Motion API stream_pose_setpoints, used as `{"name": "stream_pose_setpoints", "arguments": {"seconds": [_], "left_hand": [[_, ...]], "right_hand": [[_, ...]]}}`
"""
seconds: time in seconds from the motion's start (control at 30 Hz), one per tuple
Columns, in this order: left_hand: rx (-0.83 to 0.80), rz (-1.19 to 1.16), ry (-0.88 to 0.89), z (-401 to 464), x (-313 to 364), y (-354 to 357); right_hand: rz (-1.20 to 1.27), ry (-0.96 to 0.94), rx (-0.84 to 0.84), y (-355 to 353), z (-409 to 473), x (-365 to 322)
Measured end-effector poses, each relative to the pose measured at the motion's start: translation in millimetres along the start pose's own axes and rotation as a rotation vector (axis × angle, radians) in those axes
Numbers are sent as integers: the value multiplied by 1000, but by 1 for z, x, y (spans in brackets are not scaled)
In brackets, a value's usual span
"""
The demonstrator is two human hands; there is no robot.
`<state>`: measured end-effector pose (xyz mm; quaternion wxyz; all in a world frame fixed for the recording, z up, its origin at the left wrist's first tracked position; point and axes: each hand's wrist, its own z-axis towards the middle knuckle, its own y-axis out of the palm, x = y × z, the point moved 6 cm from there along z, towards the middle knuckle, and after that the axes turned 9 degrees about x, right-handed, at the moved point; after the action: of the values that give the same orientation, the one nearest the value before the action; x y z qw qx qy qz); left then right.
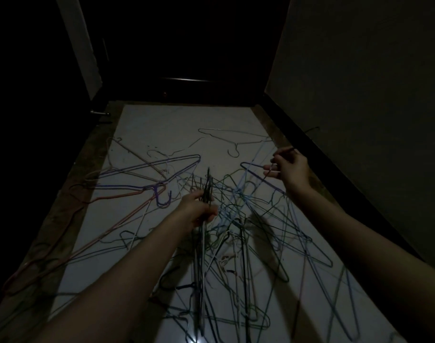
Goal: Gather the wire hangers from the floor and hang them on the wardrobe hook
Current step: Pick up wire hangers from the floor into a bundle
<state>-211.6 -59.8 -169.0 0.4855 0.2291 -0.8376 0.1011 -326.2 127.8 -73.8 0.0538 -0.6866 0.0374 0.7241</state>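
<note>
The scene is dim. The left hand [199,209] reaches out over the middle of the floor [159,125] with its fingers curled round a bunch of dark wire hangers [203,233], gripped near their tops so that the thin wires stand above the fist and hang down below it toward the near edge. The right hand [289,169], farther away and to the right, pinches a purple hanger [251,168] between thumb and fingertips, its other fingers loosely bent; this hanger juts out to the left of the hand. The two hands are well apart.

Beneath and around both arms lies a tangled spread of loose hangers [238,219] on the pale floor, blue, green, white and dark, densest in the middle and near right. To the far left lie a second purple hanger [147,169] and an orange one [112,196]; a pale one [236,138] lies alone at the far end. A dark wardrobe [186,45] stands at the far end, a wall [360,82] on the right.
</note>
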Motion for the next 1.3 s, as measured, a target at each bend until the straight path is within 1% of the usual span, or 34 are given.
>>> {"name": "stream_pose_setpoints", "arguments": {"seconds": [0.23, 0.53, 0.73, 0.9, 1.0, 1.07, 1.2, 1.23, 1.3], "left_hand": [[58, 80, 60, 2, -10, 13], [112, 117, 99, 14, -17, 32], [125, 103, 107, 22, -21, 39], [166, 73, 93, 24, -24, 37], [142, 76, 79, 20, -21, 38], [111, 60, 82, 16, -15, 41], [-57, -41, 73, 6, -2, 60], [-81, -50, 71, 4, 2, 64], [-77, -43, 86, 1, 8, 66]], "right_hand": [[-19, -3, -77, 4, -4, 1], [-37, 11, -156, 2, -6, 2], [-50, 36, -110, -13, -2, 7], [-215, -69, -3, -32, 12, 10], [-179, -24, 67, -49, 21, 9], [-181, -37, 65, -54, 23, 6], [-280, -175, 71, -56, 24, -13], [-295, -213, 83, -56, 25, -22], [-314, -277, 100, -56, 24, -39]]}}
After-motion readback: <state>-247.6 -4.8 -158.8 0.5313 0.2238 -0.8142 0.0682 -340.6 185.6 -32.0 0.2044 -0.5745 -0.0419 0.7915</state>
